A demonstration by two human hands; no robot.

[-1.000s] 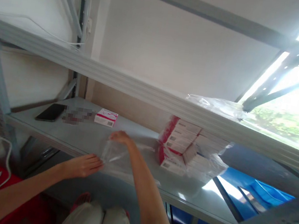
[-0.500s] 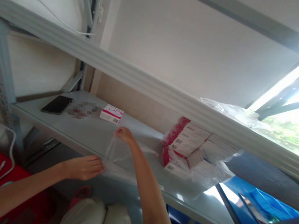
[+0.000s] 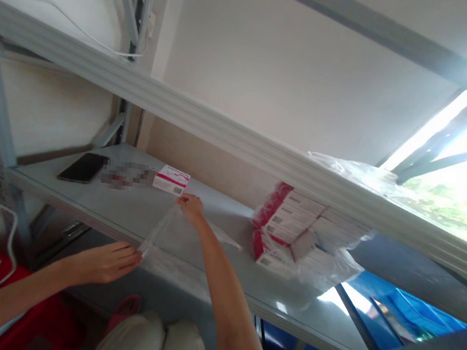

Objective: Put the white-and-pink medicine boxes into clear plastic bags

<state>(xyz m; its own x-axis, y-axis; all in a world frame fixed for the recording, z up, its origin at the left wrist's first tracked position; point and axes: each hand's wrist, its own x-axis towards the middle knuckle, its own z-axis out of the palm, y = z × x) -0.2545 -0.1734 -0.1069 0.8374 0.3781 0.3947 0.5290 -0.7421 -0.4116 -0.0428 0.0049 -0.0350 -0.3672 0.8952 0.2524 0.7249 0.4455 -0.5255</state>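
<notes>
The left hand [image 3: 110,262], fingers pinched on plastic film, holds one edge of a clear bag [image 3: 174,253] at the front of the shelf [image 3: 112,204]. Past a lone box [image 3: 172,181] lying outside it, the right hand's [image 3: 191,208] fingers pinch another edge; the bag looks spread but unfilled. Farther right, stacked boxes [image 3: 294,218] sit already bundled in clear wrapping [image 3: 344,267].

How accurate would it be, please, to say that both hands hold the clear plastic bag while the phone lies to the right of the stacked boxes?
Not quite: the head view shows the phone to the left of the stacked boxes, not the right. The left hand and right hand do both hold the clear plastic bag.
</notes>
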